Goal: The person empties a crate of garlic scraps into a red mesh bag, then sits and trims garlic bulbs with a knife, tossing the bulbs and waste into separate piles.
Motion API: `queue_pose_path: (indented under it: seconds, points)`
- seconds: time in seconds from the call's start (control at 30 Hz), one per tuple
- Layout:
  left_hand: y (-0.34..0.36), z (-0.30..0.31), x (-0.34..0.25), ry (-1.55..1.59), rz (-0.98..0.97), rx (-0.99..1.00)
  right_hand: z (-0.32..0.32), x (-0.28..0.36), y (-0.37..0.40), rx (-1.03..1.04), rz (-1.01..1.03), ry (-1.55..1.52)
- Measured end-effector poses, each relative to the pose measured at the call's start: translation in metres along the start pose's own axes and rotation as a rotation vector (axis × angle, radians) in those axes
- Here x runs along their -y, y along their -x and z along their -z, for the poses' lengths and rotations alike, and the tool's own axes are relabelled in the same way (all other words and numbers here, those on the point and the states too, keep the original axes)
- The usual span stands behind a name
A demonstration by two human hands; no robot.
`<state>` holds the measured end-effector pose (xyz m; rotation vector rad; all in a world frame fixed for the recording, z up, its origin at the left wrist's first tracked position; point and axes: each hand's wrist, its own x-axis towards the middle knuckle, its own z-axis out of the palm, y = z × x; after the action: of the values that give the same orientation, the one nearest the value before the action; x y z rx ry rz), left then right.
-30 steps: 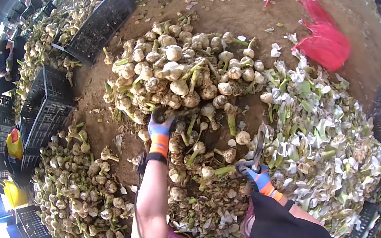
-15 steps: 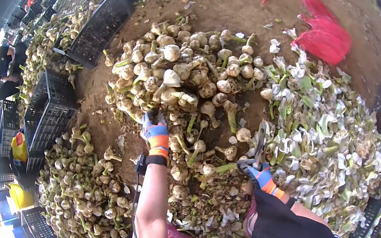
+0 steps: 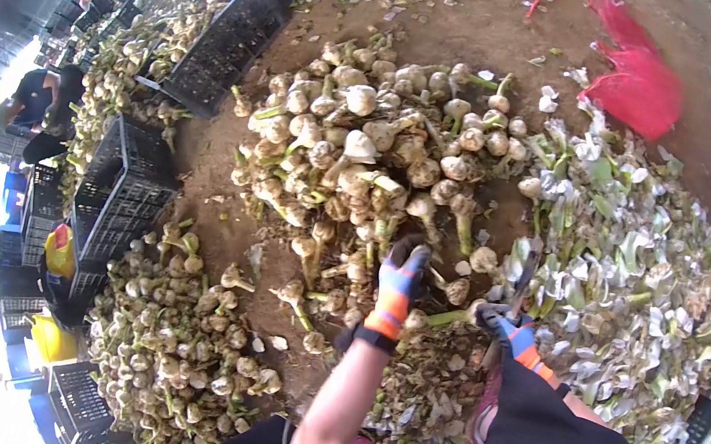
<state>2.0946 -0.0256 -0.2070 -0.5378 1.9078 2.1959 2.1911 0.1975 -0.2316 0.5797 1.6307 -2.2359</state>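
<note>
My left hand (image 3: 402,272), in a blue, orange and grey glove, reaches down among loose garlic bulbs just below the big heap of garlic (image 3: 358,152). Its fingers are bent and somewhat apart, and I make out nothing held in them; the palm side is hidden. Farther right, my right hand (image 3: 508,325), gloved alike, is closed around a metal cutting tool (image 3: 526,274) that looks like shears, its blade pointing up. A green garlic stem (image 3: 450,317) lies close to the left of that hand. A garlic bulb (image 3: 457,291) sits between both hands.
Cut leaves and peelings (image 3: 619,276) cover the ground at right. Another garlic pile (image 3: 175,342) lies at lower left. Black crates (image 3: 123,193) line the left side, where a person (image 3: 41,108) is working. A red mesh bag (image 3: 636,90) lies at the top right.
My left hand has moved right, from the left edge of the heap to nearer my right hand. The view has shifted slightly left. My right hand still grips the cutting tool.
</note>
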Motion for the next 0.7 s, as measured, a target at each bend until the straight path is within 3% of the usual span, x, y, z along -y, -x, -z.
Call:
queue_pose_path:
  seconds: [0.03,0.1,0.13,0.2,0.23,0.27,0.3,0.33,0.4,0.43,0.5,0.53,0.57,0.6,0.63,0.67,0.7]
  points:
    - [0.028,0.005,-0.027,0.633,0.339,0.003,-0.003,0.006,0.002,0.028,0.079,0.039]
    - [0.052,0.045,-0.046,1.025,0.357,0.157,0.005,-0.014,-0.009,0.113,0.096,0.013]
    - [0.053,0.069,-0.057,1.446,0.404,0.363,-0.005,-0.009,-0.009,0.107,0.086,0.028]
    - [0.058,0.124,-0.094,0.826,0.089,-0.177,-0.014,-0.003,-0.005,0.104,0.031,-0.027]
    - [0.04,0.18,-0.109,0.79,-0.087,0.01,-0.013,-0.012,-0.011,0.109,0.021,-0.003]
    - [0.032,0.203,-0.157,0.449,-0.465,-0.373,-0.012,-0.018,-0.014,0.126,0.003,-0.184]
    - [0.044,0.204,-0.22,0.611,-0.493,-0.55,-0.013,-0.02,-0.012,0.127,-0.014,-0.27]
    - [0.035,0.242,-0.238,0.535,-0.525,-0.455,-0.013,-0.024,-0.011,0.126,-0.031,-0.357]
    - [0.016,0.319,-0.272,0.385,-0.598,-0.268,-0.026,-0.011,-0.009,0.136,0.003,-0.202]
    - [0.024,0.301,-0.281,0.394,-0.494,-0.397,-0.03,-0.003,-0.006,0.136,0.007,-0.116]
    - [0.024,0.338,-0.243,-0.01,-0.047,-0.595,-0.033,0.003,-0.003,0.162,0.02,0.04]
    - [0.037,0.318,-0.222,-0.381,-0.084,-0.579,-0.031,0.003,-0.003,0.159,0.01,0.044]
    - [0.055,0.291,-0.19,-0.462,-0.061,-0.595,-0.032,0.002,-0.003,0.126,0.016,0.042]
    - [0.06,0.283,-0.151,-0.914,-0.076,-0.505,-0.033,0.003,-0.002,0.091,0.022,0.041]
    - [0.055,0.313,-0.076,-1.147,0.073,-0.473,-0.034,0.004,0.0,0.083,0.018,0.044]
    - [0.068,0.277,-0.056,-0.949,0.282,-0.259,-0.035,0.008,0.001,0.118,0.032,0.069]
    - [0.075,0.256,-0.029,-1.077,0.326,-0.13,-0.034,0.011,0.002,0.155,0.044,0.098]
